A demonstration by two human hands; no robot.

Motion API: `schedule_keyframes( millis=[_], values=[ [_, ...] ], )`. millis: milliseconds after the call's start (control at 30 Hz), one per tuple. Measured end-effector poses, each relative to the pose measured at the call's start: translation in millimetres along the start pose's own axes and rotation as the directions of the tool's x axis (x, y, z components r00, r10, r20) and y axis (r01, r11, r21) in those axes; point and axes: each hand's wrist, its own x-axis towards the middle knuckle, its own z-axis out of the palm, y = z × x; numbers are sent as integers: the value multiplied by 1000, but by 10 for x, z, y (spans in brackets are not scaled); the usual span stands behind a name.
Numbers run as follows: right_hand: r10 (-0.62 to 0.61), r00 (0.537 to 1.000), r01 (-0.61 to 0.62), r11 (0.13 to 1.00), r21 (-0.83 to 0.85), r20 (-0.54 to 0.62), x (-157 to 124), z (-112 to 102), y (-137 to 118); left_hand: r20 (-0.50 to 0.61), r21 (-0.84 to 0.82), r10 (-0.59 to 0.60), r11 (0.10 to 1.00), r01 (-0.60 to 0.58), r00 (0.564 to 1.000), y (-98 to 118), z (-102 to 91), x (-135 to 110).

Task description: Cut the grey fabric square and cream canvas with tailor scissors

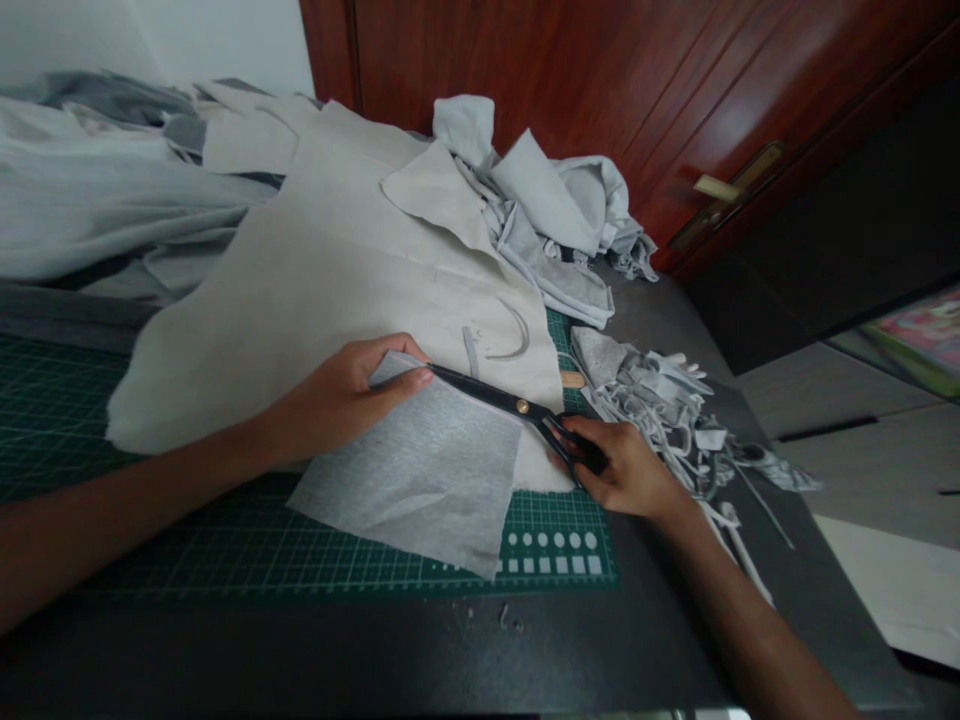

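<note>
My right hand (622, 467) grips the handles of black scissors (487, 393), whose long blades point left across a grey non-woven fabric sheet (409, 475). The blade tips reach the thumb side of my left hand (345, 400), which pinches the sheet's upper corner. I cannot tell whether the blades close around the fabric. Beneath the sheet lies a large beige fabric piece (300, 290), with a few thin curved offcuts (510, 335) on it. All of this rests on a green cutting mat (67, 430).
A heap of grey fabric strips and scraps (652, 410) lies beside my right hand. Crumpled grey cloth (540, 210) and a larger grey fabric mass (97, 190) lie behind the beige piece. The black table (375, 655) ends at the right. A reddish wooden door with a brass handle (727, 190) stands behind.
</note>
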Motion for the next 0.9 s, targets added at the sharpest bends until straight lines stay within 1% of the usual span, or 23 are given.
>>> schedule_keyframes(
  millis=[267,400,500,633,767,900],
  values=[
    [-15,1000,16,1000,21,-24,32,25,35,-18,15,27,1000,-27,999,22,0,29],
    [-41,998,41,999,12,-56,42,39,35,-58,49,45,998,-43,997,49,8,11],
    [-48,997,47,999,-11,-58,42,45,16,-71,55,61,997,-57,996,53,16,-11],
    [-83,993,78,995,-63,-86,46,64,2,-121,62,149,988,-142,981,11,34,-12],
    [-126,985,114,988,-103,-121,57,98,16,-136,26,186,983,-184,973,-28,36,-9],
    [-151,977,129,981,-147,-151,61,138,44,-158,36,217,976,-214,963,-23,29,-44]
  ],
)
